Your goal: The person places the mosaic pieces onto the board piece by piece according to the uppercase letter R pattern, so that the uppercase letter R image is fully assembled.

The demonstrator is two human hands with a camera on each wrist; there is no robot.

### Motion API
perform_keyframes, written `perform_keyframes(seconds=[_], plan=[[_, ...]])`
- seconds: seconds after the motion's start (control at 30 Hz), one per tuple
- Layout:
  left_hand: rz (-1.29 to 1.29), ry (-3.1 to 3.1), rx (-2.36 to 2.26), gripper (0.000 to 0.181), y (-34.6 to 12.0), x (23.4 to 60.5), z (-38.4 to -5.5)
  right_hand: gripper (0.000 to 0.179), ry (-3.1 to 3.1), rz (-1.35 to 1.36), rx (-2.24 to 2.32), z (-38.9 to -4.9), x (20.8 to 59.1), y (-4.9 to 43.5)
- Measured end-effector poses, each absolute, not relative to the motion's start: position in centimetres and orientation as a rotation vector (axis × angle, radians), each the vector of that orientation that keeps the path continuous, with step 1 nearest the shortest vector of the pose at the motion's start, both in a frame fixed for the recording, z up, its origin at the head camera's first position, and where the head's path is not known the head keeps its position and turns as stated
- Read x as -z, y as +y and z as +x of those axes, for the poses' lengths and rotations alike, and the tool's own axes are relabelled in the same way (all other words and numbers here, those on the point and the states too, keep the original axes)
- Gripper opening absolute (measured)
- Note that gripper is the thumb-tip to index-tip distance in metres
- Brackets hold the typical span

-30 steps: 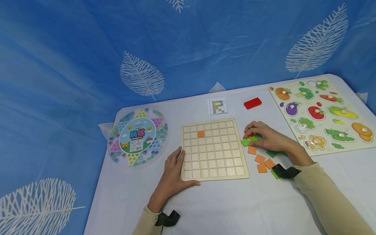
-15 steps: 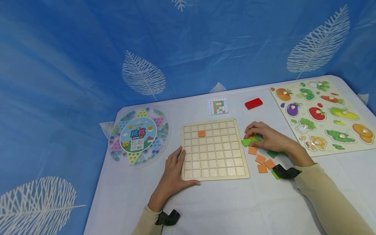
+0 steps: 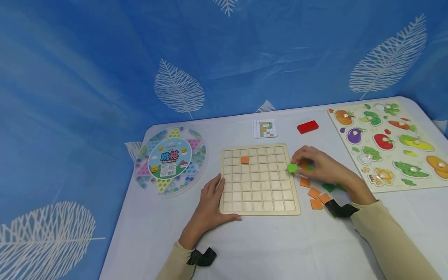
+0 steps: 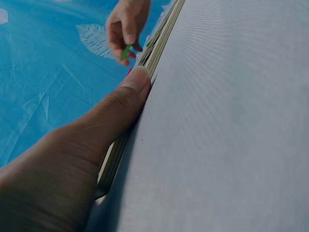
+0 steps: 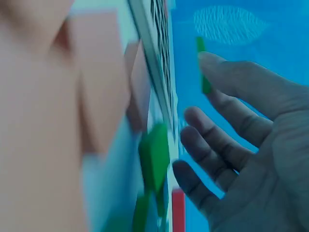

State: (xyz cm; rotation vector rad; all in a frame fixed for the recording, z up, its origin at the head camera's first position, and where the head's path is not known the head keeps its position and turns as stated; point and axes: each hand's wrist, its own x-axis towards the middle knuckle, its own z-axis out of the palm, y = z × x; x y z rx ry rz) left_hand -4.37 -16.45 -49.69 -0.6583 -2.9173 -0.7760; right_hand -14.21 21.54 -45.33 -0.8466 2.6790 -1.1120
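Note:
My right hand [image 3: 316, 165] pinches a light green square tile [image 5: 203, 65] between thumb and index finger, its other fingers loosely bent. The tile is lifted, close to the right edge of the wooden grid board [image 3: 259, 215]. One orange tile [image 3: 244, 160] lies in a cell in the board's second row. My left hand [image 3: 210, 206] rests at the board's near left corner, fingers along the left edge. Its thumb [image 4: 116, 108] lies straight against the near edge. Beneath and beside my right hand lie loose orange tiles [image 3: 314, 193] and green tiles [image 3: 329, 187].
Behind the board lies a pattern card [image 3: 265, 128] with an orange and green letter-like figure. A red block [image 3: 308, 126] is right of the card. At the left is a round Chinese checkers set [image 3: 169, 159], and at the right a vegetable peg puzzle [image 3: 388, 147].
My right hand has lifted the light green tile from the pile, tilting slightly. My left hand stays at the board's corner. The head view has shifted slightly.

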Motion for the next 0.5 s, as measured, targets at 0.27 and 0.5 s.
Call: perform_keyframes(seconds=[0.27,0.5], plan=[[-0.654,-2.912,0.767,0.127,-16.6,49.5,-4.4,0.021,2.658,-0.881,1.210,-15.9,44.7,16.5],[-0.663,-2.916,0.796,0.125,-16.2,49.3,-4.2,0.019,2.670,-0.900,1.145,-17.8,44.9,13.3]])
